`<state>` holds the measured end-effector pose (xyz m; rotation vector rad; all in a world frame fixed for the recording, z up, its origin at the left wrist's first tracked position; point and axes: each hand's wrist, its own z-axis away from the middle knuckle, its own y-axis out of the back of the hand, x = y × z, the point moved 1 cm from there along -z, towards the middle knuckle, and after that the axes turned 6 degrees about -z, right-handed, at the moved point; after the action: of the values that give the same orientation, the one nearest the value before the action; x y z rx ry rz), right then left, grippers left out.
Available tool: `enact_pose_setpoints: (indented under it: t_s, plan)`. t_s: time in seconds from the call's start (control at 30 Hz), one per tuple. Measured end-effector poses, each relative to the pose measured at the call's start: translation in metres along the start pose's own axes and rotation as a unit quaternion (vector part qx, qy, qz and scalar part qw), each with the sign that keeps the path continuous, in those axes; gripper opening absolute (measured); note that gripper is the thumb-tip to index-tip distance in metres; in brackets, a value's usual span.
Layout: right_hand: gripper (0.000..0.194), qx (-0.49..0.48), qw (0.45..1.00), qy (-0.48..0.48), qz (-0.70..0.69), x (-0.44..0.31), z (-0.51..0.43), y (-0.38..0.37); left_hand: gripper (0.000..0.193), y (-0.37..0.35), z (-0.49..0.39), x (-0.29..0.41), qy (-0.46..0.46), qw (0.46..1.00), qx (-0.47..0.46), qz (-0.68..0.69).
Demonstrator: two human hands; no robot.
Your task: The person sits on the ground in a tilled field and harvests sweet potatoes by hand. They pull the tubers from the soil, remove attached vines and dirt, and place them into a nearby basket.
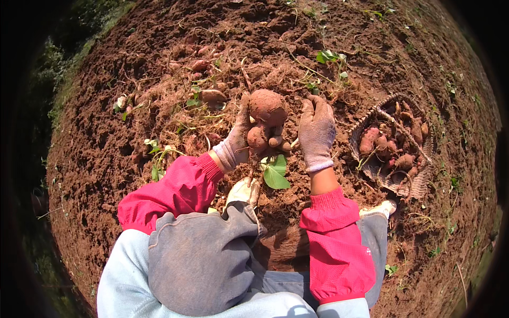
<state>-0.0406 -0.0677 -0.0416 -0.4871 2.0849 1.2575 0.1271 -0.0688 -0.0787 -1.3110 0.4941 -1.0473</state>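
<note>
My left hand [237, 139], in a soiled knit glove, grips a cluster of sweet potatoes [269, 107] from its left side. The cluster has a large round tuber at the top and several smaller ones below, all coated in reddish soil. Under it shows a green leaf [276, 173]. My right hand [317, 129], gloved too, is just to the right of the cluster with its fingers bent. Its palm side is hidden, so I cannot tell whether it holds anything. A pale root end [294, 143] shows between the cluster and this hand.
At the right stands a woven basket [417, 187] with a handle, holding several sweet potatoes [369, 140]. More sweet potatoes [201, 64] lie among roots and vines at upper left, with one brownish tuber [212, 95] nearer. My shoes [243, 192] rest on loose, clumpy soil [99, 167].
</note>
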Motion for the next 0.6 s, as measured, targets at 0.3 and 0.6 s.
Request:
enact_pose_setpoints:
  t_s: [0.3, 0.6]
  plan:
    - [0.048, -0.141, 0.978, -0.064, -0.138, -0.025, 0.045, -0.012, 0.098, 0.0, -0.003, 0.018, -0.032, 0.98, 0.112, -0.161]
    - [0.023, -0.126, 0.93, -0.167, -0.303, -0.017, 0.058, -0.006, 0.06, -0.007, -0.009, 0.007, -0.101, 0.948, 0.15, -0.262]
